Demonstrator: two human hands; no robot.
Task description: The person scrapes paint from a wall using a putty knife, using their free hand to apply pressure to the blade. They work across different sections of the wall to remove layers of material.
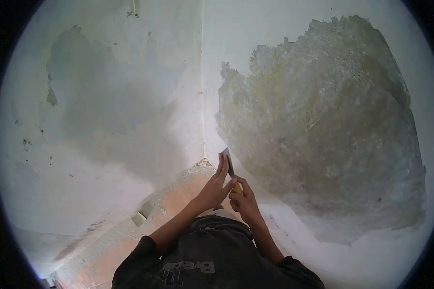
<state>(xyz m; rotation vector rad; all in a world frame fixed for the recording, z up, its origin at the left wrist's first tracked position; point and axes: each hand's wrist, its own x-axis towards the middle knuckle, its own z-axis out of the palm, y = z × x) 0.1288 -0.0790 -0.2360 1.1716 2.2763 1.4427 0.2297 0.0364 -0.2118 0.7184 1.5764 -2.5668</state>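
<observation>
My right hand is closed around the yellowish handle of a putty knife. Its metal blade points up and away from me, with the tip at the wall just left of the bare patch's lower edge. Stretched out alongside the blade are the fingers of my left hand, touching or very close to it. The left thumb reaches across toward the handle. On the right wall, a large rough grey-green patch shows where the white coating is gone, with ragged edges around it.
The left wall is pale with greyish stains and small chips. Both walls meet at a vertical corner. Below lies a reddish, crumbly floor strip with debris along its edge and a small box-like piece.
</observation>
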